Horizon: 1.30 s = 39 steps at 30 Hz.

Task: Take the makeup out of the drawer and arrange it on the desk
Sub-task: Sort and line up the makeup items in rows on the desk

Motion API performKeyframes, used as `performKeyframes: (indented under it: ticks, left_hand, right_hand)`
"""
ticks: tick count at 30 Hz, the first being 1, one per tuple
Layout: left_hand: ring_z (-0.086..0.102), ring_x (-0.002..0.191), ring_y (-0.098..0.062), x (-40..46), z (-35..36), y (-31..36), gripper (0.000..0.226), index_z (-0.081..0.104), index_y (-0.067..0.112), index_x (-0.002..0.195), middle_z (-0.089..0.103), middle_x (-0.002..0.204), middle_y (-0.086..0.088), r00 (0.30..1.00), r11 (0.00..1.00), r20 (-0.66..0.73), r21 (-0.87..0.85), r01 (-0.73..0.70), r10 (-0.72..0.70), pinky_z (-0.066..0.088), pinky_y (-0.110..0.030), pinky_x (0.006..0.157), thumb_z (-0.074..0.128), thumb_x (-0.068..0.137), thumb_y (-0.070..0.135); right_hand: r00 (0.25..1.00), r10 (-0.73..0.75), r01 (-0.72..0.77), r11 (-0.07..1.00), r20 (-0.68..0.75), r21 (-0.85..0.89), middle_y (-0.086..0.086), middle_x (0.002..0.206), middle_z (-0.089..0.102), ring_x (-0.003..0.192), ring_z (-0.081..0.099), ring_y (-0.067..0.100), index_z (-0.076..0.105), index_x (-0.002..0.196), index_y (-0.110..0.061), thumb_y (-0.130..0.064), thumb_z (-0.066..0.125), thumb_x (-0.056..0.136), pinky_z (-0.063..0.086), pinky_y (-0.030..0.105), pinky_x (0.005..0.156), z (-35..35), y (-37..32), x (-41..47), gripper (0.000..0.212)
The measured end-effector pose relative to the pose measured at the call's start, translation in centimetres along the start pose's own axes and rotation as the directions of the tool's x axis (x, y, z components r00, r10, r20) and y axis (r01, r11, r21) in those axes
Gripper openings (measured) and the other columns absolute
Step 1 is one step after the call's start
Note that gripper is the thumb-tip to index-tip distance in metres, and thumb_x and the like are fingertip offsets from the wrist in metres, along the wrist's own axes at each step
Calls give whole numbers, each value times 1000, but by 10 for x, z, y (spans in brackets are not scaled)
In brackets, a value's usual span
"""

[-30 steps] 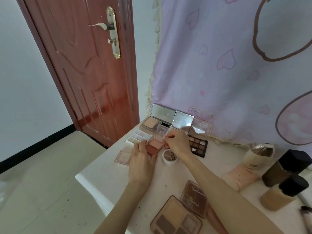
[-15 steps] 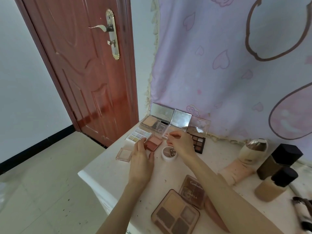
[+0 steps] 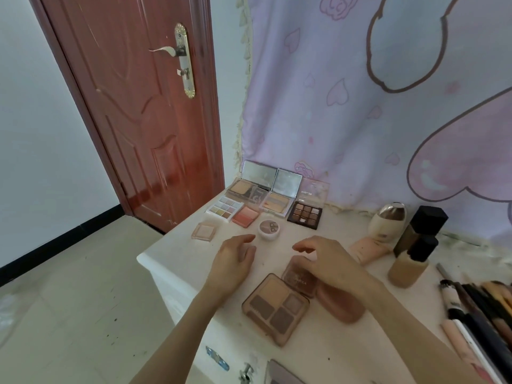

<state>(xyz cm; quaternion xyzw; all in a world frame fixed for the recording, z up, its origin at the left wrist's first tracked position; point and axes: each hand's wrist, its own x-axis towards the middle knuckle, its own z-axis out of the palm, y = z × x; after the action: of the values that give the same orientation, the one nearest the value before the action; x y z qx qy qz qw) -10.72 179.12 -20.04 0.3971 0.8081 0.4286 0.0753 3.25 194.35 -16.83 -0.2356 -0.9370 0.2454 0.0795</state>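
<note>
Both hands, left hand [image 3: 234,261] and right hand [image 3: 325,260], relaxed, empty; quad palette [image 3: 274,307] long axis diagonal.

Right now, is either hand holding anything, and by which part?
Nothing is held. The left hand and right hand hover open above the desk, fingers relaxed.

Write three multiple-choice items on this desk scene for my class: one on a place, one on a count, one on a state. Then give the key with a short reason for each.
1. Where does the round white pot lie?
A. in front of the blush palette
B. inside a drawer
C. on the floor

2. How many pans has the dark brown eyeshadow palette?
A. four
B. nine
C. sixteen

3. What does the left hand hold?
A. a brush
B. the round pot
C. nothing

Key: A, the pot sits on the desk just nearer than the pink blush palette; B, three rows of three; C, its fingers are relaxed above the desk.
</note>
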Motion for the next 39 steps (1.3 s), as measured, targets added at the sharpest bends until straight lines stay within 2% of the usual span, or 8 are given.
performKeyframes:
  ticks: [7, 13, 18, 21, 24, 29, 33, 39]
  left_hand:
    - [35, 129, -10, -28, 6, 9, 39, 44, 24, 134, 43, 139, 6, 980, 994, 168, 8, -105, 102, 23, -23, 109, 46, 95, 28]
    - [31, 132, -10, -42, 23, 7, 40, 46, 27, 134, 43, 140, 8, 971, 933, 117, 274, -232, 207, 19, -27, 110, 45, 95, 33]
    - [37, 126, -6, -40, 28, 3, 36, 52, 29, 127, 50, 133, 12, 975, 939, 30, 262, -222, 222, 22, -20, 104, 49, 92, 36]
    - [38, 124, -6, -39, 30, 2, 35, 53, 30, 126, 50, 131, 14, 979, 938, 20, 283, -202, 205, 23, -23, 104, 47, 92, 37]
    - [36, 124, -6, -38, 34, 5, 33, 53, 30, 125, 50, 130, 14, 979, 926, -1, 324, -193, 204, 18, -19, 101, 45, 93, 36]
    - [42, 118, -12, -38, 34, 22, 40, 46, 26, 130, 51, 129, 8, 967, 956, -159, 248, -155, 198, 19, -23, 93, 52, 91, 35]
    - [38, 114, -3, -27, 22, 59, 57, 41, 29, 133, 48, 124, 15, 921, 933, -151, 65, -354, 360, 25, -22, 94, 66, 82, 32]
    - [50, 78, 12, -23, 26, 89, 33, 53, 38, 86, 58, 87, 23, 904, 909, -210, -115, -401, 372, 35, -1, 69, 68, 80, 9]
  right_hand:
    - [990, -71, 99, 969, 125, -228, -2, 131, 51, 116, 49, 22, 53, 127, -28, -45, 53, 87, 31, 38, 104, 7, 8, -31, 43]
    - [989, -68, 109, 938, 135, -328, 3, 139, 46, 123, 41, 28, 46, 134, -26, -41, 53, 87, 27, 40, 106, 9, 9, -35, 50]
    - [977, -196, 180, 969, -80, -167, 7, 125, 54, 114, 44, 29, 57, 126, -21, -26, 63, 81, 30, 28, 97, 10, 12, -40, 45]
    - [931, -174, 226, 965, -322, 132, 1, 116, 59, 108, 47, 19, 63, 114, -28, -12, 67, 79, 31, 13, 87, -6, 14, -43, 39]
    - [909, -35, 239, 860, -416, 451, -8, 103, 64, 92, 54, 3, 60, 101, -41, -7, 59, 84, 40, 7, 77, -13, 10, -49, 39]
    - [926, 137, 179, 658, -351, 732, -10, 71, 65, 60, 53, 2, 71, 93, -27, -23, 54, 89, 45, 20, 67, -5, 12, -50, 19]
    - [969, 142, 115, 455, -199, 883, 14, 81, 68, 69, 51, 21, 76, 84, -22, -46, 55, 78, 42, 33, 67, -5, 16, -50, 32]
    - [976, 139, 147, 153, -168, 977, 15, 104, 70, 97, 67, 25, 70, 98, -7, -46, 65, 75, 54, 24, 75, -5, 17, -50, 46]
